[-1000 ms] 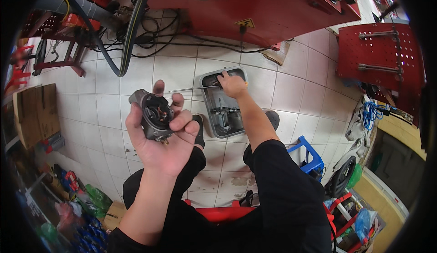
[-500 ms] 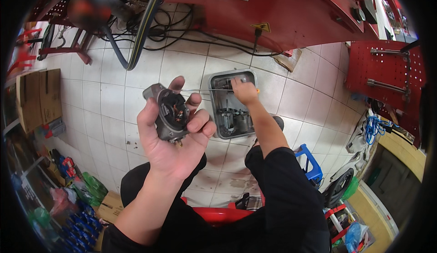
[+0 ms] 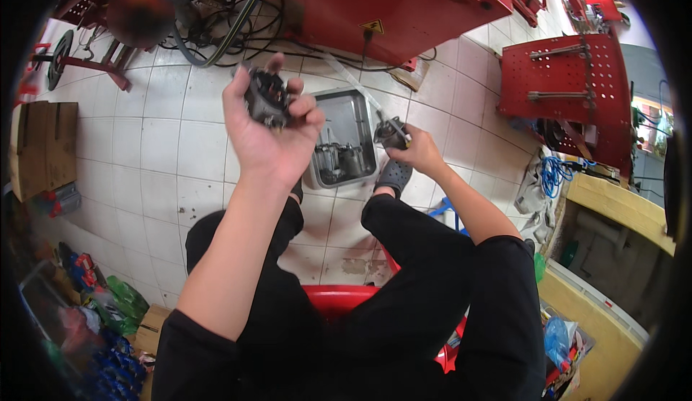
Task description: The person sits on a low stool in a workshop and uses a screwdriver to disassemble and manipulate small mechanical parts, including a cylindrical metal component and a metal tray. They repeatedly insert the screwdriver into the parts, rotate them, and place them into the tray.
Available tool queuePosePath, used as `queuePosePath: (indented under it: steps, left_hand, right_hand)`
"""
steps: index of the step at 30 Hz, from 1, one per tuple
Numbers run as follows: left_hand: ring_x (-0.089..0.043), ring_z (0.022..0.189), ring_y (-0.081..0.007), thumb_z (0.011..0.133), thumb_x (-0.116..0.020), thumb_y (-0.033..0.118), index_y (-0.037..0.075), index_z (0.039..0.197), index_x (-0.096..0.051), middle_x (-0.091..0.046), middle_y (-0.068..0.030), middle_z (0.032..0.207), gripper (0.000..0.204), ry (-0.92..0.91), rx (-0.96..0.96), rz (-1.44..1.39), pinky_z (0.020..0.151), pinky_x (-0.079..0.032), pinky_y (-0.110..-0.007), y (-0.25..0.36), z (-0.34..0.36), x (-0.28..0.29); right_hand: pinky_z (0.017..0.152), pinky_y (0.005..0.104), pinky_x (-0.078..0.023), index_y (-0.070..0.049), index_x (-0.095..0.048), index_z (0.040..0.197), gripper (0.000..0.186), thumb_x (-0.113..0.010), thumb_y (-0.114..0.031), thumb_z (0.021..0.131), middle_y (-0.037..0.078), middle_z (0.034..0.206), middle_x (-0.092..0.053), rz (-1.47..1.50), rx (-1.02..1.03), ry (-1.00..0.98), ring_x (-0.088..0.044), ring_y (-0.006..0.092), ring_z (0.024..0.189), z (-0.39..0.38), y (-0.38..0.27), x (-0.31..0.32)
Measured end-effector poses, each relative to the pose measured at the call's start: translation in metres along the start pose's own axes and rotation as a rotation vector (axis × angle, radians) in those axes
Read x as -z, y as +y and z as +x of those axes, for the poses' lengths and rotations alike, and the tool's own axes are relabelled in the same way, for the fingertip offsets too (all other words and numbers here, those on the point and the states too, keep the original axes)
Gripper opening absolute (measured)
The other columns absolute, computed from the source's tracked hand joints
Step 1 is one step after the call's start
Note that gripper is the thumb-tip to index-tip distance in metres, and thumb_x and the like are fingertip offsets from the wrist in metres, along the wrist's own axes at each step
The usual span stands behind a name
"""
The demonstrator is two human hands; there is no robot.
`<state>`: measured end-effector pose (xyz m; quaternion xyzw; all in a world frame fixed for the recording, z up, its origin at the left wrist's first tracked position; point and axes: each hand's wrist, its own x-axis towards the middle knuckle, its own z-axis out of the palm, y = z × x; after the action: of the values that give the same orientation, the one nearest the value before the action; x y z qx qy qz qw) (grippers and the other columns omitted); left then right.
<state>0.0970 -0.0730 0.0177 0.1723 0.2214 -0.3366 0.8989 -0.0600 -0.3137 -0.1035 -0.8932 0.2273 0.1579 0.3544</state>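
My left hand (image 3: 272, 138) is raised at centre-left, fingers wrapped around a round dark metal housing (image 3: 268, 97) with copper-coloured bits inside. At the right, my right hand (image 3: 418, 148) is closed on a dark metal part (image 3: 389, 130) together with a long thin tool (image 3: 355, 80), motion-blurred and slanting up-left. Both are beside the right rim of a grey metal tray (image 3: 311, 174) on the tiled floor. Several metal motor parts (image 3: 335, 161) lie in the tray, between and beyond my hands.
Ahead are a red machine (image 3: 404, 19), cables and a hose (image 3: 216, 55). A perforated red cart (image 3: 555, 98) and blue cable (image 3: 555, 174) are right; cardboard boxes (image 3: 43, 148) left. My legs flank the tray above a red seat (image 3: 335, 293).
My right hand has lifted a dark part out of the tray and moved rightward, the long tool swinging from horizontal to diagonal. My left hand with the housing has risen higher in view.
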Motion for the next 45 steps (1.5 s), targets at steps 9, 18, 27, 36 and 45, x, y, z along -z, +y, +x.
queuePosePath:
  steps: [9, 18, 27, 36, 45]
  left_hand:
    - [-0.038, 0.052, -0.0114, 0.08, -0.063, 0.039, 0.01, 0.088, -0.051, -0.05, -0.0032, 0.072, 0.033, -0.028, -0.066, 0.168, 0.054, -0.034, -0.028, -0.021, -0.027, -0.006]
    - [-0.048, 0.059, -0.013, 0.081, -0.063, 0.04, 0.011, 0.085, -0.055, -0.056, -0.002, 0.076, 0.031, 0.005, -0.069, 0.286, 0.055, -0.038, -0.029, -0.025, -0.026, 0.011]
    - [-0.06, 0.064, -0.011, 0.085, -0.055, 0.052, 0.016, 0.097, -0.062, -0.064, 0.0022, 0.081, 0.038, -0.139, 0.072, 0.648, 0.049, -0.036, -0.023, -0.052, -0.009, 0.02]
    - [-0.06, 0.066, -0.0146, 0.085, -0.04, 0.055, 0.009, 0.1, -0.064, -0.066, -0.0042, 0.082, 0.055, -0.03, 0.148, 0.757, 0.061, -0.046, -0.029, -0.042, -0.007, 0.017]
    - [-0.063, 0.078, -0.0203, 0.087, -0.049, 0.038, 0.004, 0.1, -0.06, -0.065, -0.0115, 0.086, 0.038, -0.114, 0.092, 0.775, 0.071, -0.053, -0.032, -0.046, 0.003, 0.032]
  right_hand:
    - [0.041, 0.0268, -0.042, 0.0, -0.056, 0.088, 0.028, -0.064, -0.025, 0.078, 0.008, 0.067, -0.06, 0.995, -0.008, 0.177, -0.044, 0.0094, 0.04, -0.108, -0.077, 0.037]
    - [0.043, 0.0283, -0.042, -0.003, -0.054, 0.082, 0.024, -0.06, -0.026, 0.079, 0.007, 0.065, -0.055, 1.429, 0.053, 0.3, -0.042, 0.0121, 0.041, -0.15, -0.114, 0.016]
    - [0.04, 0.0198, -0.036, -0.003, -0.059, 0.095, 0.028, -0.062, -0.025, 0.078, 0.002, 0.068, -0.059, 1.304, -0.007, 0.134, -0.048, 0.007, 0.046, -0.125, -0.13, 0.0]
    - [0.049, 0.0218, -0.041, 0.006, -0.058, 0.102, 0.04, -0.07, -0.022, 0.075, 0.006, 0.076, -0.06, 1.132, -0.026, -0.082, -0.056, 0.0084, 0.062, -0.118, -0.128, 0.015]
    - [0.046, 0.0226, -0.038, 0.005, -0.06, 0.096, 0.039, -0.071, -0.026, 0.074, 0.005, 0.073, -0.059, 1.096, -0.033, -0.144, -0.052, 0.008, 0.055, -0.117, -0.127, 0.014]
